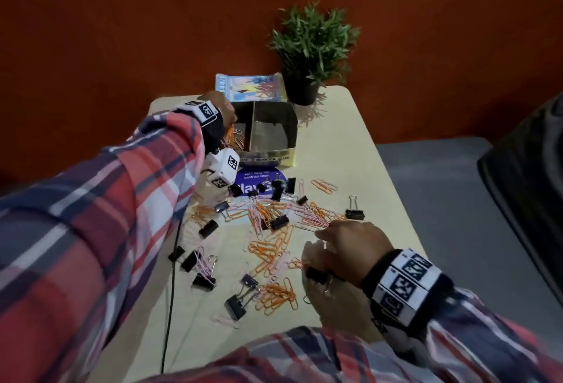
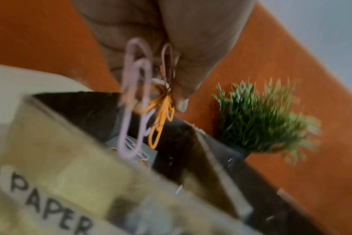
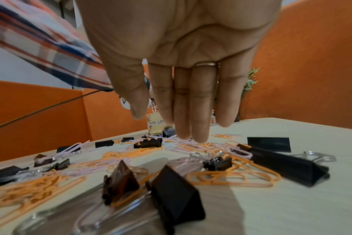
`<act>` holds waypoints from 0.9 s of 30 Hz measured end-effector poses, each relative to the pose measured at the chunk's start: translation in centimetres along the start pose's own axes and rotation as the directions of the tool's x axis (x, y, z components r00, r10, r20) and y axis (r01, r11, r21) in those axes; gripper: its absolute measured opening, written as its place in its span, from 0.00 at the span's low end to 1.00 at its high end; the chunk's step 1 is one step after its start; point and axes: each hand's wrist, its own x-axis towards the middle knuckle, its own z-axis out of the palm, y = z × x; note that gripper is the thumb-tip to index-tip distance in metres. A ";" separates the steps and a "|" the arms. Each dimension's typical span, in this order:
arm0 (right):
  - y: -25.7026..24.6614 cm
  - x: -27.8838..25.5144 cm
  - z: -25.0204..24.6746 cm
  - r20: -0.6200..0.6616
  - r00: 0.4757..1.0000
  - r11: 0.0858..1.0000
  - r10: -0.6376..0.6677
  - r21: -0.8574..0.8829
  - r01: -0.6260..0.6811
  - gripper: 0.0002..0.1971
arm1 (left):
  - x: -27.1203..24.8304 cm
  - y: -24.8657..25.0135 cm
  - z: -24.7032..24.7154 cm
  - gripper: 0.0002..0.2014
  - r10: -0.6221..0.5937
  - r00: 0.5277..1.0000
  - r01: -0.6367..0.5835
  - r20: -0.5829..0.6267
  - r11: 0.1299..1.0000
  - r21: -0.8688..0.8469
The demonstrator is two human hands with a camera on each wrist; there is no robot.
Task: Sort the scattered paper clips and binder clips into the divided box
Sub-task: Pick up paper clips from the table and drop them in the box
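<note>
The divided box (image 1: 291,133) stands at the table's far side, its left compartment labelled "PAPER" (image 2: 56,159). My left hand (image 1: 224,113) hangs over that compartment and pinches a tangled bunch of pink and orange paper clips (image 2: 141,101) between thumb and fingers (image 2: 183,89); more clips lie inside. My right hand (image 1: 344,245) hovers low over the scattered pile with straight fingers (image 3: 199,111), holding nothing. Orange and pink paper clips (image 1: 268,248) (image 3: 231,176) and black binder clips (image 1: 355,213) (image 3: 177,195) cover the table's middle.
A potted plant (image 1: 310,56) and a colourful packet (image 1: 248,87) stand behind the box. A purple sticker (image 1: 259,180) lies in front of it. A black cable (image 1: 172,261) runs along the table's left side. A dark seat (image 1: 533,200) is at right.
</note>
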 end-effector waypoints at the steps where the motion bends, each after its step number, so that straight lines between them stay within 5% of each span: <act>1: -0.3 0.2 -0.1 0.014 1.000 1.000 -0.002 -0.001 0.002 0.19 | 0.2 0.0 0.3 0.12 0.003 1.000 -0.003 -0.009 0.999 0.034; 9: 0.6 6.3 -1.2 0.009 0.997 0.997 0.072 -0.004 -0.072 0.26 | -0.9 -0.5 1.8 0.14 0.152 0.988 -0.154 0.027 0.951 0.268; 15: 2.0 10.5 -1.3 0.069 0.985 0.987 0.158 -0.019 -0.157 0.35 | -3.7 -2.1 3.4 0.13 0.245 0.946 -0.302 0.211 0.903 0.305; 27: 0.1 7.9 -1.8 -0.118 0.986 0.966 0.116 -0.218 -0.140 0.16 | -8.0 -3.3 4.4 0.14 0.332 0.935 -0.355 0.124 0.878 0.323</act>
